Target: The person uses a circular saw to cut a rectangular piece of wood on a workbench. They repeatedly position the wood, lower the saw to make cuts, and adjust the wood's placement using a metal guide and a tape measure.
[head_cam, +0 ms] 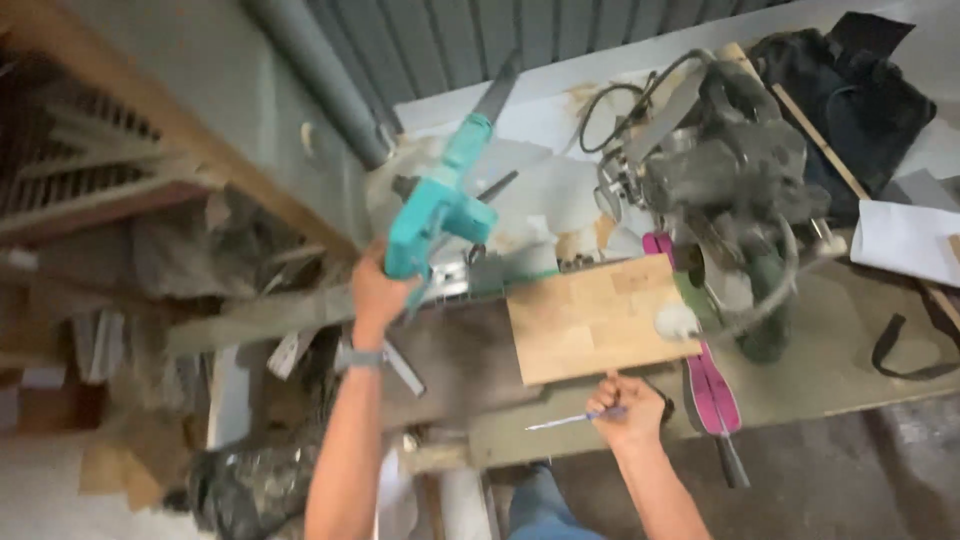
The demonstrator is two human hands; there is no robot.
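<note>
1. While the right hand (pixel 628 410) pins a pen (pixel 575 420) at the wooden board's (pixel 597 317) near edge, its grip is pressed around the pen.
2. That pale, square board lies flat on the table (pixel 830 360), steady for marking.
3. Farther off, the left hand (pixel 378 292) lifts a teal power tool (pixel 440 205), grip wrapped round its handle, clear of the board.

A teal power tool (pixel 437 205) is gripped by the left hand (pixel 378 293); a pen (pixel 575 419) is held by the right hand (pixel 628 410), just below a wooden board (pixel 590 318).
</note>
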